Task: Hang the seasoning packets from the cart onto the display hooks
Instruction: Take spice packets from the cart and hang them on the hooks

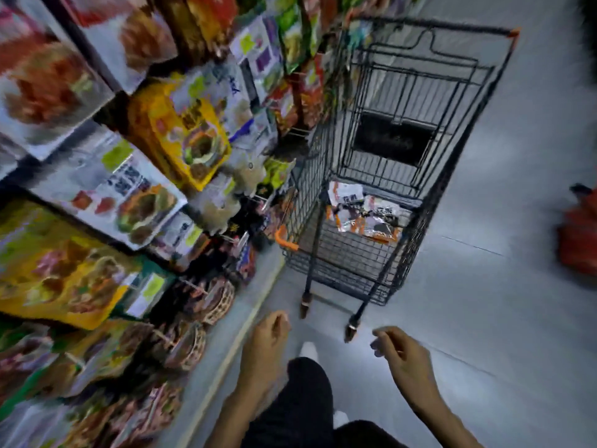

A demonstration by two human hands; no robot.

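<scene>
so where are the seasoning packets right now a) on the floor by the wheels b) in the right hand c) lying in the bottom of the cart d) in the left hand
c: the seasoning packets lie in the bottom of the cart, while the left hand and right hand hold nothing.

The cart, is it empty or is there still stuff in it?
Not empty: a few seasoning packets lie in a loose pile on the wire floor of the cart.
</scene>
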